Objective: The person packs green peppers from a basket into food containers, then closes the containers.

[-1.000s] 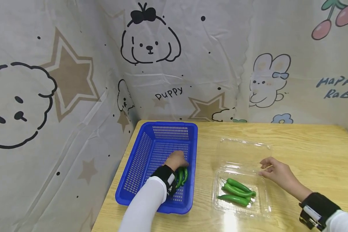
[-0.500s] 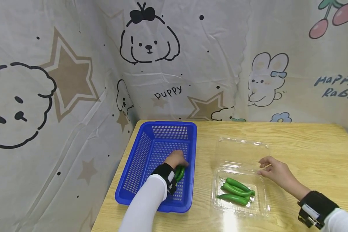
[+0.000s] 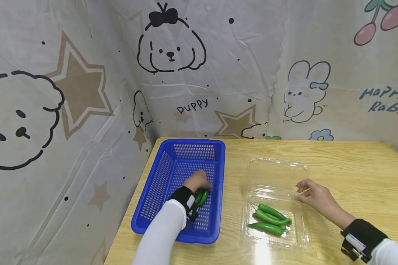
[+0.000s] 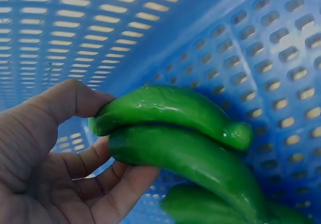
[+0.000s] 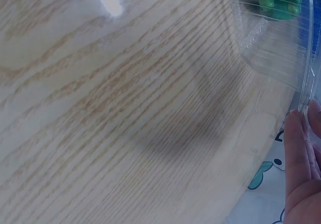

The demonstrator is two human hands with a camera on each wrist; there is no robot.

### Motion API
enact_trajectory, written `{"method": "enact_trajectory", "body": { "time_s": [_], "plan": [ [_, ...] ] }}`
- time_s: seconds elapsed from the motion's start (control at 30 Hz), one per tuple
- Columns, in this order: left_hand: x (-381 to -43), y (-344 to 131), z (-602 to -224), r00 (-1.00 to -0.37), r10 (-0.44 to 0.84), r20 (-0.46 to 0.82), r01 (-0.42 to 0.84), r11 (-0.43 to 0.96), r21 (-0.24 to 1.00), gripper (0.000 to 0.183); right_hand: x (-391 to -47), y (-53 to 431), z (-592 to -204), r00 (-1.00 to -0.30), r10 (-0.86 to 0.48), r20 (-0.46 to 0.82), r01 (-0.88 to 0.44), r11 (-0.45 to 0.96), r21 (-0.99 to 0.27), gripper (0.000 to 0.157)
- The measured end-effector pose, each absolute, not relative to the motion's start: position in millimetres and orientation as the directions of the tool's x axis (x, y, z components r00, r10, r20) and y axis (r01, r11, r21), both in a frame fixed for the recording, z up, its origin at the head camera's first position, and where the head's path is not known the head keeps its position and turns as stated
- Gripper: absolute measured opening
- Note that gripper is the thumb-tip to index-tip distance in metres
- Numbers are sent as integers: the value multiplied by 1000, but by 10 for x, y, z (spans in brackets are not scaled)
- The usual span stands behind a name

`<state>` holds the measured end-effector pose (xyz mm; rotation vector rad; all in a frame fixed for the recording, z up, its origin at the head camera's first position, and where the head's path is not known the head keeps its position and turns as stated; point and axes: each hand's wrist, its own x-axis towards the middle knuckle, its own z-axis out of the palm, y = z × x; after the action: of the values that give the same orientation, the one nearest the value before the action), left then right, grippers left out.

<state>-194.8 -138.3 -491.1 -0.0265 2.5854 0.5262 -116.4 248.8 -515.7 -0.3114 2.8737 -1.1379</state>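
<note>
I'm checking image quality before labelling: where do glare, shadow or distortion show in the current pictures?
Head view: a bright glare on the table by the near edge of the clear container; left wrist view: small highlights on the green peppers; right wrist view: a white glare streak and a soft shadow, with the table's edge bowed, probably by the lens.

Pale wood table (image 3: pixel 345 165) beside printed cloth (image 3: pixel 219 81)
Brown stars (image 3: pixel 81 84), puppies (image 3: pixel 172 48) and a rabbit (image 3: pixel 305 94) decorate the cloth behind the far edge and along the left; glare (image 3: pixel 263 254) whitens the tabletop.
</note>
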Motion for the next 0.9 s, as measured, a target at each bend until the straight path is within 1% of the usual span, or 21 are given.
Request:
{"method": "enact_trajectory", "body": {
  "time_s": [0.1,0.23,0.4,0.63,0.8,0.9],
  "plan": [
    [-1961,-1414,-4862,-880,95,-465,-87,931,354,24,-1172,2485,-5145,-978,-204,38,-174,706,-686,36],
    [-1956,-1437,-4763,-901,129,-414,-24,939,344,24,-1192,2483,-5124,-976,-215,34,-179,704,-687,36],
    [-1935,-1423,-4583,-921,175,-347,54,942,331,30,-1231,2501,-5084,-973,-226,44,-196,710,-676,36],
    [-1899,-1405,-4416,-920,212,-329,108,946,307,35,-1263,2513,-5026,-972,-233,33,-195,721,-665,35],
    [-1824,-1346,-4290,-915,290,-280,224,943,247,28,-1240,2504,-5060,-974,-227,31,-188,720,-668,34],
    [-1733,-1264,-4198,-900,343,-270,298,935,194,24,-1192,2491,-5116,-975,-221,13,-172,719,-674,34]
  ]
}}
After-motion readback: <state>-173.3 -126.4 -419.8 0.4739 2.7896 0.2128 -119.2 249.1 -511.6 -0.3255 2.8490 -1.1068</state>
